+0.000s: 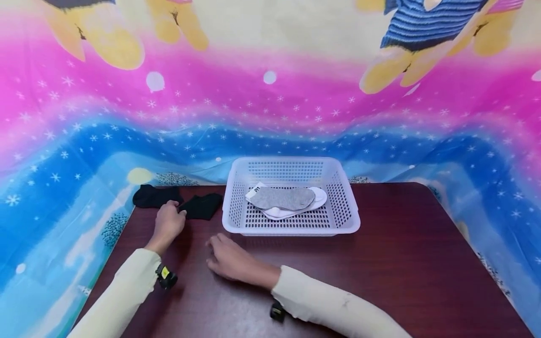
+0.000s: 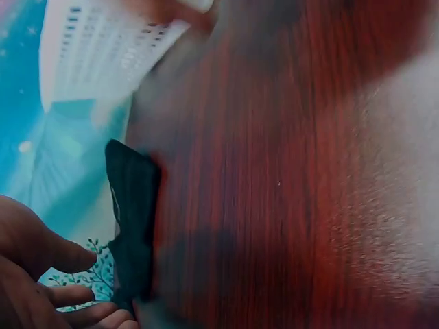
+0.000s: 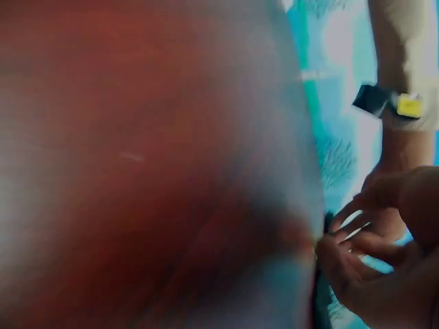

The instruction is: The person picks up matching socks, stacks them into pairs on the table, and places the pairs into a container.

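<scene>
A: Hands?
B: Apart. Left hand [image 1: 170,223] is at the black socks [image 1: 204,206], where their ends meet, presumably to reach both; pinch or touch, cannot tell. Right hand [image 1: 234,260]: fingers loosely bent, nothing held.
A: Basket [image 1: 291,231]?
B: Beyond right hand. Perforated plastic; walls likely keep the flat, soft grey sock [image 1: 287,198] contained.

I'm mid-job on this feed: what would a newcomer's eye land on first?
Probably the vivid pink-and-blue backdrop filling the space behind the dark red table. Next, the white basket near the table's far edge, with grey and white socks inside. Then the black socks left of the basket, with the left hand at them and the right hand in front of the basket.
</scene>
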`<state>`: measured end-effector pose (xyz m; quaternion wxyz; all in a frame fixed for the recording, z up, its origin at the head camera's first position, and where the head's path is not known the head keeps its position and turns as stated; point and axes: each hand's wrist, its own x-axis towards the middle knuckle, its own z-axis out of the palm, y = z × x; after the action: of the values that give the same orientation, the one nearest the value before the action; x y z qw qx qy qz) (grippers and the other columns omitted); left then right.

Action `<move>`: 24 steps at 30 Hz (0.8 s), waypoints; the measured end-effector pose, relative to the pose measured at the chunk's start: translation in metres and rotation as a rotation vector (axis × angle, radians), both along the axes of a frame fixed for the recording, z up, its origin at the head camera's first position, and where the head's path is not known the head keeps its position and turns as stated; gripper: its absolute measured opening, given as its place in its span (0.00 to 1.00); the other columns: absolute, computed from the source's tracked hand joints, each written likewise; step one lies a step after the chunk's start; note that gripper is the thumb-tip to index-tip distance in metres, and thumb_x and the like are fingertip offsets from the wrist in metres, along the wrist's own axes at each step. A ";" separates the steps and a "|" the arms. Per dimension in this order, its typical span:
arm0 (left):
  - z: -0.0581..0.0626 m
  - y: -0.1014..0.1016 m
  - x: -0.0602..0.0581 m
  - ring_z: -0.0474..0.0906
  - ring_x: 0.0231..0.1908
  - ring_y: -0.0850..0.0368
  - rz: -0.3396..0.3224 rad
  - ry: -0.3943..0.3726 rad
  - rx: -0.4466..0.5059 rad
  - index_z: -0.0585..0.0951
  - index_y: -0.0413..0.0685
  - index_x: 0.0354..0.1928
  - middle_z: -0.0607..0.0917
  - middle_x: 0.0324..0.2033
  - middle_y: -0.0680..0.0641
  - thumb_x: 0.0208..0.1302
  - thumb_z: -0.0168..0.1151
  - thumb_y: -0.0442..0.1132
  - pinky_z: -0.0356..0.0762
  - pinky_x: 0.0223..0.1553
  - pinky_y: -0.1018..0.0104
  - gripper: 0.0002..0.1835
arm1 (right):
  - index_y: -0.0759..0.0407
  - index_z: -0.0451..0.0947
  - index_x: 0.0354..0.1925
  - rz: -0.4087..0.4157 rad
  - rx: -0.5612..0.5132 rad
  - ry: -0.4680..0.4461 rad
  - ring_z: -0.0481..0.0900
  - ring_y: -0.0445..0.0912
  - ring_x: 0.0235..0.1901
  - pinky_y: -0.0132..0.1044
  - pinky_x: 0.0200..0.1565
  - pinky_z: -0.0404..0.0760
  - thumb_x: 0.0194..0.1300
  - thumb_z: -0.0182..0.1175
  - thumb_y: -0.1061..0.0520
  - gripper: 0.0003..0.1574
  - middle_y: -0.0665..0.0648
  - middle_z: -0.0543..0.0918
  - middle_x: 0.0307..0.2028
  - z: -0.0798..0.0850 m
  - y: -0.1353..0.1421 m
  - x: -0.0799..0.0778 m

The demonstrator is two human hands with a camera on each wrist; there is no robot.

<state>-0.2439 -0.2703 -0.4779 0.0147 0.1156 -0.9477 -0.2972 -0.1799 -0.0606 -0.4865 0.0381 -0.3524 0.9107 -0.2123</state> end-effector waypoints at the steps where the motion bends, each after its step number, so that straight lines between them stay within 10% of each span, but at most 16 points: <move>1: -0.002 -0.001 -0.003 0.69 0.53 0.30 -0.007 -0.004 -0.024 0.65 0.24 0.62 0.73 0.51 0.25 0.70 0.50 0.36 0.69 0.54 0.41 0.25 | 0.55 0.72 0.53 -0.052 -0.012 -0.007 0.75 0.38 0.41 0.24 0.44 0.75 0.63 0.61 0.49 0.22 0.51 0.75 0.44 -0.004 -0.009 -0.006; 9: -0.019 0.001 -0.022 0.65 0.53 0.26 -0.060 -0.026 -0.142 0.65 0.19 0.58 0.71 0.52 0.22 0.68 0.52 0.36 0.63 0.58 0.39 0.26 | 0.63 0.68 0.54 -0.430 -0.181 -0.207 0.74 0.45 0.53 0.34 0.56 0.73 0.64 0.58 0.53 0.24 0.58 0.76 0.50 -0.023 -0.045 -0.045; 16: -0.027 0.004 -0.028 0.65 0.48 0.30 -0.060 0.003 -0.130 0.73 0.23 0.50 0.74 0.45 0.26 0.67 0.56 0.38 0.63 0.52 0.41 0.20 | 0.69 0.69 0.58 -0.511 -0.046 -0.067 0.70 0.50 0.60 0.37 0.63 0.67 0.65 0.56 0.48 0.31 0.61 0.76 0.56 -0.025 -0.053 -0.060; 20: -0.026 0.003 -0.029 0.69 0.41 0.34 -0.103 0.037 -0.152 0.74 0.33 0.23 0.73 0.23 0.37 0.62 0.58 0.33 0.63 0.47 0.44 0.12 | 0.68 0.68 0.61 -0.591 -0.129 -0.169 0.68 0.50 0.63 0.38 0.65 0.66 0.66 0.55 0.49 0.32 0.63 0.73 0.61 -0.023 -0.059 -0.063; 24: -0.019 0.000 -0.027 0.73 0.44 0.34 -0.104 -0.009 -0.076 0.77 0.32 0.28 0.78 0.28 0.35 0.62 0.56 0.32 0.69 0.50 0.45 0.08 | 0.66 0.67 0.62 -0.657 -0.323 -0.305 0.64 0.52 0.66 0.42 0.66 0.64 0.67 0.55 0.52 0.30 0.63 0.70 0.63 -0.025 -0.062 -0.062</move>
<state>-0.2707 -0.2704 -0.4968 -0.0006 0.0670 -0.9630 -0.2610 -0.2422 -0.1230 -0.5117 0.0472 -0.0080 0.9136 -0.4037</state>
